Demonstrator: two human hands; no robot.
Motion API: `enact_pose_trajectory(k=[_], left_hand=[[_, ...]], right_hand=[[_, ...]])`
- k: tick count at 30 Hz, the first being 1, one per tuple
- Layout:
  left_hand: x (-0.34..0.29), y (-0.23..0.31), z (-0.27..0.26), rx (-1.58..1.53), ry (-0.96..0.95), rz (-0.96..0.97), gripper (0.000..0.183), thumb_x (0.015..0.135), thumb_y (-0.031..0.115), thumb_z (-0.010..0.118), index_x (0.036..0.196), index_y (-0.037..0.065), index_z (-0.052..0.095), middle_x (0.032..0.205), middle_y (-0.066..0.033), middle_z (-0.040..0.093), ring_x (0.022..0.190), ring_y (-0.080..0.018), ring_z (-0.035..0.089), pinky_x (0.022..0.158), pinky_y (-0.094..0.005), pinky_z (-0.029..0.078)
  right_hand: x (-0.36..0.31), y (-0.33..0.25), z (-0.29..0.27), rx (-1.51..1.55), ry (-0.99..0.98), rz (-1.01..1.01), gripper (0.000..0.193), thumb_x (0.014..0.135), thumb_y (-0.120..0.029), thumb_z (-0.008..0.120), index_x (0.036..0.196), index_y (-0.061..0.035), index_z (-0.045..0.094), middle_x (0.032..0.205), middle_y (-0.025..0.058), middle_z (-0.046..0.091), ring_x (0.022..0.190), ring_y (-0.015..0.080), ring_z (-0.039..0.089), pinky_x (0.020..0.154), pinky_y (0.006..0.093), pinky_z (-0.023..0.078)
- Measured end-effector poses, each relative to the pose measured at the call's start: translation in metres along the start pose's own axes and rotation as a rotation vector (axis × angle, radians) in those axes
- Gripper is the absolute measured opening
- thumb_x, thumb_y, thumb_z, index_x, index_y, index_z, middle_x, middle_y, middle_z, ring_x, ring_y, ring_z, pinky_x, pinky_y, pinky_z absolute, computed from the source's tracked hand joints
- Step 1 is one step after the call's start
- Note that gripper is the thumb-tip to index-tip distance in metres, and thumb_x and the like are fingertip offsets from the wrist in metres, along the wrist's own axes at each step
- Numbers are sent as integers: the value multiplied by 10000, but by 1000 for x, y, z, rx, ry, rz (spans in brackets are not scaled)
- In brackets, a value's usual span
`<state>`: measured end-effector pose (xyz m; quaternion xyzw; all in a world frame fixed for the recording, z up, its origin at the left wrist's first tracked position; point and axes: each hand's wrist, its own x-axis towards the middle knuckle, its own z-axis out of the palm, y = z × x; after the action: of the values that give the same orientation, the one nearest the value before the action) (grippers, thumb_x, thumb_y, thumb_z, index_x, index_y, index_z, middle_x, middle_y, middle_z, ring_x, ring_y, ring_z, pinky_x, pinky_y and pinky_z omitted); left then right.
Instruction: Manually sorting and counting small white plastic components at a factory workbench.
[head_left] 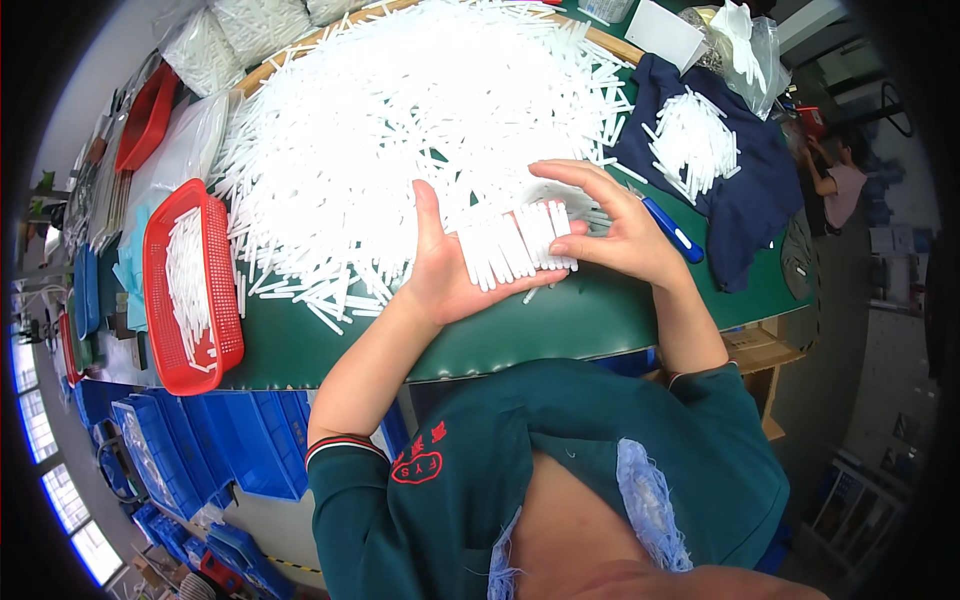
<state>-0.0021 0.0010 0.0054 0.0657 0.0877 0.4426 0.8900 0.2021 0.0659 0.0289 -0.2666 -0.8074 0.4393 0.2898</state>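
My left hand (437,262) is palm up, its thumb raised and its fingers stretched beneath a row of short white plastic sticks (497,250). They lie side by side across the fingers, with a slanting gap between two groups. At the row's right end is my right hand (612,225), its thumb touching the sticks and its index finger stretched out above, apart from the thumb. Its other fingers are partly hidden. Just beyond both hands spreads a large heap of loose white sticks (400,120) on the green table (450,355).
A red perforated basket (225,320) of white sticks stands left. To the right, a blue-handled cutter (672,230) lies by a dark blue cloth (745,235) bearing a smaller stick pile (693,145). Blue crates (250,440) sit below the table; another person (845,190) is far right.
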Motion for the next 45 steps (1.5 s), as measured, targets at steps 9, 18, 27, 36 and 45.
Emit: enact_pose_trajectory(k=[9,18,27,36,45], left_hand=[[6,-12,-5,84,134,7,1060,738,890,130,1489,147,208,1487,-140,302,1365,-314,316,1104,-507,252],[8,-17,5,54,232,18,996,767,866,118,1486,183,215,1467,-94,327,1361,-271,321,1096,-462,277],[10,-22,-2,93,217,-1,1044,743,887,166,1468,140,242,1484,-138,285,1376,-323,291,1098,-527,267],[9,-22,3,121,239,-44,1078,723,896,123,1453,117,273,1464,-133,320,1363,-291,319,1094,-478,300],[10,-25,-1,106,203,-112,1091,711,900,91,1442,119,304,1436,-129,370,1317,-267,395,1082,-477,323]], right_hand=[[3,-5,26,-534,117,-212,663,707,-403,761,1265,-110,554,1287,100,530,1283,327,419,1089,559,236],[4,-11,34,-594,143,-176,650,702,-418,749,1254,-125,570,1296,86,525,1306,315,392,1100,592,164],[3,-12,36,-582,19,-267,550,714,-372,744,1181,-109,622,1182,45,615,1249,274,477,1117,591,123],[3,-15,35,-561,28,-241,464,725,-338,742,1115,-108,643,1175,34,620,1217,247,509,1114,590,149],[1,-10,29,-309,-34,-95,181,779,-226,678,940,-146,655,1188,19,615,1223,248,503,1101,589,184]])
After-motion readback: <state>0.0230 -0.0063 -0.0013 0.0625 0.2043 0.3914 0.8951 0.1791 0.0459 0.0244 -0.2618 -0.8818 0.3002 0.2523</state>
